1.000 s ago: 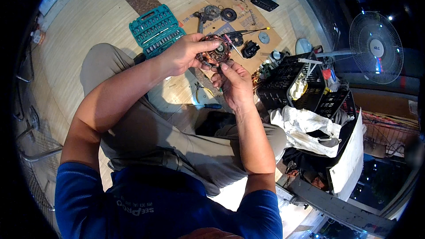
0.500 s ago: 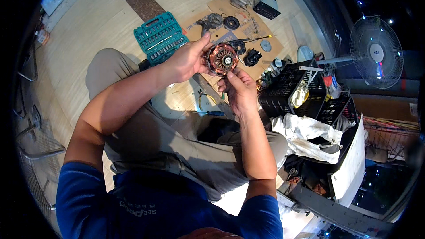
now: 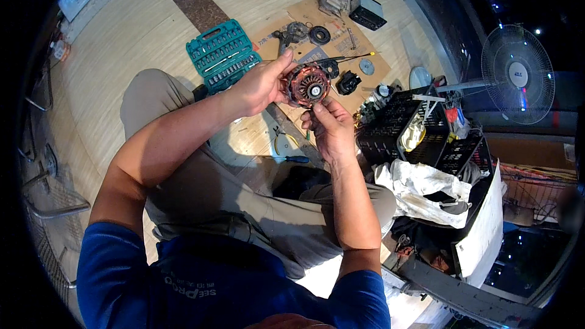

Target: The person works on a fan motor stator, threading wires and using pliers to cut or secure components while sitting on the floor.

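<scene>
Your left hand [image 3: 259, 88] gripping the left side of a round, copper-wound metal part [image 3: 308, 84], your right hand [image 3: 334, 127] pinching its lower edge, the part raised between them, an open teal plastic socket case [image 3: 222, 55] beyond your left wrist.

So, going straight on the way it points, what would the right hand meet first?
Most likely the round copper-wound part: the right hand points up and a little left in the picture, close against the part's lower edge. Depth is unclear, so contact can't be confirmed.
</scene>
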